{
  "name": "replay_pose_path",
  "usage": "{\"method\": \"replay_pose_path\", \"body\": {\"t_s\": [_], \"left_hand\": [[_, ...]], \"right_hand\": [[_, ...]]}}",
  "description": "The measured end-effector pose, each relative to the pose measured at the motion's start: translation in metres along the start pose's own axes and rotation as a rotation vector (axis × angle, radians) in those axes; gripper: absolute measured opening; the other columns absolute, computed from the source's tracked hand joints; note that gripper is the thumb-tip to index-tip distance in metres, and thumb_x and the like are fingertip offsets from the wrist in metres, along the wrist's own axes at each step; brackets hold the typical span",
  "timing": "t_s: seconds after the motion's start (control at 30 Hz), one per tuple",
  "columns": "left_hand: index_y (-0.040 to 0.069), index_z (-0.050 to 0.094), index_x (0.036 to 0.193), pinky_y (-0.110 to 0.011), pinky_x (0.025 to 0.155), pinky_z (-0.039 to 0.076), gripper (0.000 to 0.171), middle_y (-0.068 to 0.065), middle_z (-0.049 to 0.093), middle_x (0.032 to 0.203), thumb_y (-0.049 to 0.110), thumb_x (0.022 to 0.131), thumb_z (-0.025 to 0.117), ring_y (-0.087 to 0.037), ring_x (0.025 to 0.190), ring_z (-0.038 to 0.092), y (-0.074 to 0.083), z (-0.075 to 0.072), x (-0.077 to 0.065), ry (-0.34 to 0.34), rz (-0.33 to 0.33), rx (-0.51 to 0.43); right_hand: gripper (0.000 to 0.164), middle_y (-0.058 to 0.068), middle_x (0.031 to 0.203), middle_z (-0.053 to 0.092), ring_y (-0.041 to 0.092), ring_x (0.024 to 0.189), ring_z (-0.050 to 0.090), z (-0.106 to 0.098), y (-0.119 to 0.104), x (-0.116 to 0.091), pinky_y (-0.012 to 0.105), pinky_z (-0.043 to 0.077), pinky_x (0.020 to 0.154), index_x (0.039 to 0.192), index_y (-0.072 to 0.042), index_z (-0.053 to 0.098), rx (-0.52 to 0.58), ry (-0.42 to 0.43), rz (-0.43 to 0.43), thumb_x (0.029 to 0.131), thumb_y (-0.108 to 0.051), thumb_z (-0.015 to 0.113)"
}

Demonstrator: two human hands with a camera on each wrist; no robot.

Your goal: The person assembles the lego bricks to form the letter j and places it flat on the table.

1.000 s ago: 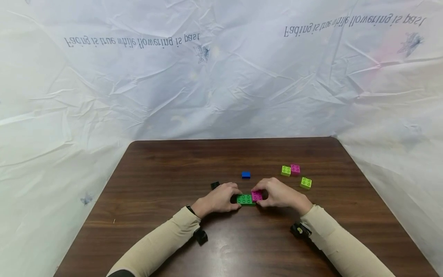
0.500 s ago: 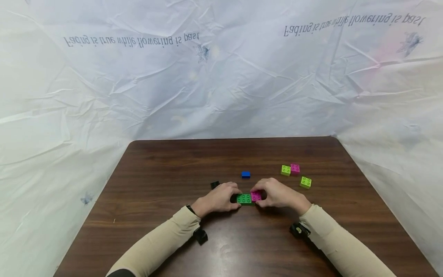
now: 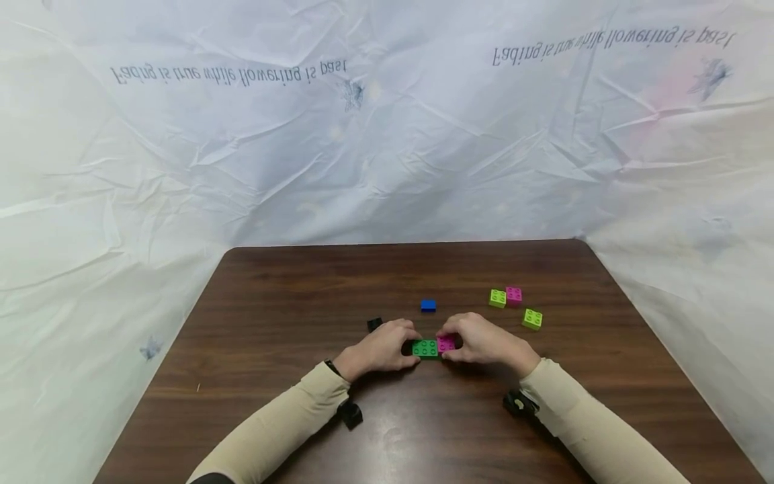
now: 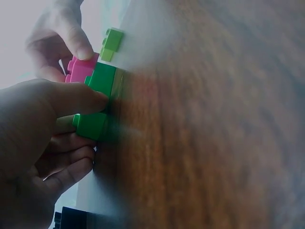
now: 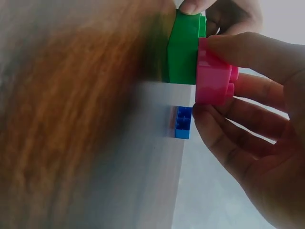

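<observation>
In the head view, my left hand (image 3: 387, 346) holds the left end of a green building brick (image 3: 425, 349), thumb on the near side. My right hand (image 3: 486, 339) pinches a pink building brick (image 3: 445, 344) at the green one's right end. The right wrist view shows the pink brick (image 5: 213, 78) set higher than the green brick (image 5: 183, 52), overlapping its top and jutting past its end. From the left wrist, the green brick (image 4: 93, 125) appears close over the table, its studs partly covered by my left hand's fingers.
A blue brick (image 3: 428, 306) lies beyond the hands, with a black brick (image 3: 375, 325) behind my left hand. To the right on the brown table (image 3: 290, 282) are a lime brick (image 3: 498, 298) beside a pink brick (image 3: 513, 296), and another lime brick (image 3: 532, 318).
My right hand and the pink brick have shifted very slightly left, towards the green brick. My left hand keeps its hold in nearly the same place.
</observation>
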State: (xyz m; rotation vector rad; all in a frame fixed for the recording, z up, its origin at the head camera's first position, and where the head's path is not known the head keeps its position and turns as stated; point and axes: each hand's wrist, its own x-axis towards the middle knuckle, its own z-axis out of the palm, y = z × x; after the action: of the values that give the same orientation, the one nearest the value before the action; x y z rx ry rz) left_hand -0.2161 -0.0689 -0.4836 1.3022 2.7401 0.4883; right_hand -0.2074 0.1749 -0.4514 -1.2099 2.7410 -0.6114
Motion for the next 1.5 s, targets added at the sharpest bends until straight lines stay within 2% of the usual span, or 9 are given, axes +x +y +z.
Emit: {"method": "replay_pose_path", "body": {"t_s": [0.17, 0.43, 0.83, 1.07, 1.27, 1.5], "left_hand": [[0.015, 0.069, 0.117, -0.021, 0.074, 0.047, 0.035, 0.005, 0.059, 0.097, 0.036, 0.088, 0.071, -0.006, 0.087, 0.054, 0.001, 0.0, -0.001, -0.006, -0.003, 0.006], [0.015, 0.069, 0.118, -0.022, 0.075, 0.048, 0.036, 0.004, 0.06, 0.099, 0.036, 0.089, 0.071, -0.007, 0.089, 0.055, 0.0, -0.003, -0.003, -0.014, 0.014, 0.008], [0.014, 0.068, 0.119, -0.023, 0.078, 0.049, 0.036, 0.004, 0.061, 0.102, 0.036, 0.09, 0.07, -0.008, 0.092, 0.056, 0.002, -0.005, -0.003, -0.02, 0.012, 0.034], [0.013, 0.066, 0.124, -0.026, 0.085, 0.05, 0.043, 0.001, 0.063, 0.109, 0.038, 0.089, 0.07, -0.011, 0.101, 0.058, 0.003, -0.005, -0.004, -0.031, 0.001, 0.043], [0.013, 0.062, 0.13, -0.029, 0.093, 0.049, 0.048, -0.001, 0.063, 0.121, 0.041, 0.09, 0.068, -0.013, 0.112, 0.058, 0.001, -0.003, -0.007, -0.027, -0.022, 0.004], [0.013, 0.059, 0.133, -0.034, 0.1, 0.047, 0.053, -0.002, 0.061, 0.13, 0.042, 0.09, 0.069, -0.016, 0.122, 0.056, -0.005, -0.01, -0.013, -0.009, -0.049, -0.041]], "right_hand": [[0.032, 0.0, 0.099, 0.07, 0.011, 0.089, 0.064, 0.002, 0.0, -0.002, 0.03, 0.054, 0.077, 0.107, -0.005, 0.073, 0.003, 0.029, -0.012, 0.083, -0.027, 0.078], [0.032, 0.001, 0.102, 0.069, 0.013, 0.091, 0.064, 0.0, -0.006, -0.002, 0.032, 0.054, 0.078, 0.109, -0.005, 0.072, -0.004, 0.006, 0.019, 0.085, -0.026, 0.076], [0.03, 0.002, 0.1, 0.069, 0.013, 0.088, 0.063, 0.001, -0.007, -0.002, 0.03, 0.054, 0.074, 0.107, -0.005, 0.072, -0.014, 0.029, 0.012, 0.084, -0.023, 0.077], [0.03, 0.003, 0.1, 0.069, 0.014, 0.089, 0.064, 0.001, -0.008, -0.002, 0.031, 0.054, 0.075, 0.107, -0.004, 0.072, -0.009, 0.033, 0.004, 0.084, -0.023, 0.076], [0.03, 0.003, 0.101, 0.069, 0.014, 0.089, 0.064, 0.001, -0.008, -0.002, 0.03, 0.054, 0.075, 0.107, -0.005, 0.072, -0.016, 0.036, 0.005, 0.084, -0.024, 0.076], [0.031, 0.003, 0.102, 0.069, 0.015, 0.091, 0.064, 0.001, -0.008, -0.001, 0.031, 0.054, 0.076, 0.108, -0.005, 0.071, -0.018, 0.034, 0.016, 0.085, -0.025, 0.075]]}}
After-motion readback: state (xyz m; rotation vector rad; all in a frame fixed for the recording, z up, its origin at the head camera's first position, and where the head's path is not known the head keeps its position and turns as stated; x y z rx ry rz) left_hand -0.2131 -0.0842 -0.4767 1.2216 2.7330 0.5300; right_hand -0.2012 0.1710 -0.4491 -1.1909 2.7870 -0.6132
